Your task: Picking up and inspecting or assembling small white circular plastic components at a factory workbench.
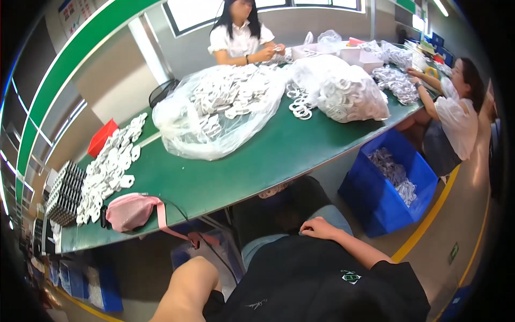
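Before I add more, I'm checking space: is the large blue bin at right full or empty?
Neither: the blue bin is partly filled. White pieces lie inside; bare blue side shows above.

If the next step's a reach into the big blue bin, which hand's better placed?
Right, probably: the right hand lies nearer the big blue bin; the left hand is out of view, only the left arm showing.

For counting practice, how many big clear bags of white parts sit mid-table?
2: a wide bag left of centre, a bulging bag to its right; others may be hidden.
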The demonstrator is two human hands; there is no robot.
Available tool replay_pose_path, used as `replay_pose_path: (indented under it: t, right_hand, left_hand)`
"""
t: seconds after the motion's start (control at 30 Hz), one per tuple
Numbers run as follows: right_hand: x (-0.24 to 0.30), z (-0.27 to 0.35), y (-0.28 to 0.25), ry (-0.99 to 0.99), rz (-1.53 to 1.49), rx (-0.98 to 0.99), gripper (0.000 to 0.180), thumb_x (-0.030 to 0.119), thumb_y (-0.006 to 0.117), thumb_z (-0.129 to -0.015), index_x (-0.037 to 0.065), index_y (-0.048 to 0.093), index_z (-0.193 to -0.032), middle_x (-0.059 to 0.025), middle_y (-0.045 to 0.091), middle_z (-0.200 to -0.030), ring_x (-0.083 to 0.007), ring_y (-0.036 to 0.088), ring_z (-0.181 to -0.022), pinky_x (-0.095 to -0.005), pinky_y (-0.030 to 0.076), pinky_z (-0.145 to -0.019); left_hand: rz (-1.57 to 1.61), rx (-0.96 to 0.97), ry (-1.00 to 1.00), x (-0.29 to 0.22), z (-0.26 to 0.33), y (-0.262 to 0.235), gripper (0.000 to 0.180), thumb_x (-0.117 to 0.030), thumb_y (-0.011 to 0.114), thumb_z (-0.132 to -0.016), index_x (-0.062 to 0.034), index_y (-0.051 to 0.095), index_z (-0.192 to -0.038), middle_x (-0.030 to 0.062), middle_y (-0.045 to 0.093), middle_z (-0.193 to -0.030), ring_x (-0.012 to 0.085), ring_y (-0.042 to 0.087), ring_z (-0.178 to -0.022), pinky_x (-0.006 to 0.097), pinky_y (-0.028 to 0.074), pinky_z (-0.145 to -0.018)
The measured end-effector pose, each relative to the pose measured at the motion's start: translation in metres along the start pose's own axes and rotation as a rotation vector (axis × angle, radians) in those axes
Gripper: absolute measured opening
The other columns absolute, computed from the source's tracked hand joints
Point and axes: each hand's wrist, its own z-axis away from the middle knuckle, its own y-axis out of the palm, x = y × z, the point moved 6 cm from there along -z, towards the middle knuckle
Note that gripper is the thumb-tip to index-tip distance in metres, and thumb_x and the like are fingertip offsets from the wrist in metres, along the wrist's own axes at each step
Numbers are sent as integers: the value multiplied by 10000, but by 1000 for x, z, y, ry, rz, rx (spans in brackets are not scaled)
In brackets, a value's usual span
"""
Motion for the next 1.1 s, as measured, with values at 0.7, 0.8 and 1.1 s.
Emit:
replay_pose_path:
  t: [0.7, 0.8, 1.1]
  right_hand:
    - [130, -37, -316, -336, 552, -989, 78, 46, 596, -780, 42, 619, -855, -107, 586, -832, -291, 556, -866, -373, 444, -771]
    - [121, -66, -353, -271, 931, -1024, 114, 61, 563, -751, 64, 630, -843, -70, 565, -877, -258, 513, -967, -369, 398, -868]
    - [62, -123, -344, -47, 1461, -886, 114, 189, 595, -720, 98, 649, -761, -45, 553, -904, -216, 480, -1048, -446, 225, -1048]
  left_hand:
    - [-587, 482, -381, 86, 5, -26, 135, -82, 573, -842, -23, 645, -939, 125, 640, -933, 247, 631, -813, 323, 510, -731]
    - [-666, 504, 231, 101, 5, -45, 164, -63, 554, -846, -40, 657, -971, 116, 642, -933, 240, 629, -787, 309, 515, -712]
    - [-520, -233, -71, 104, 43, -158, 284, 37, 572, -811, -73, 399, -1007, 132, 575, -738, 254, 541, -436, 381, 512, -494]
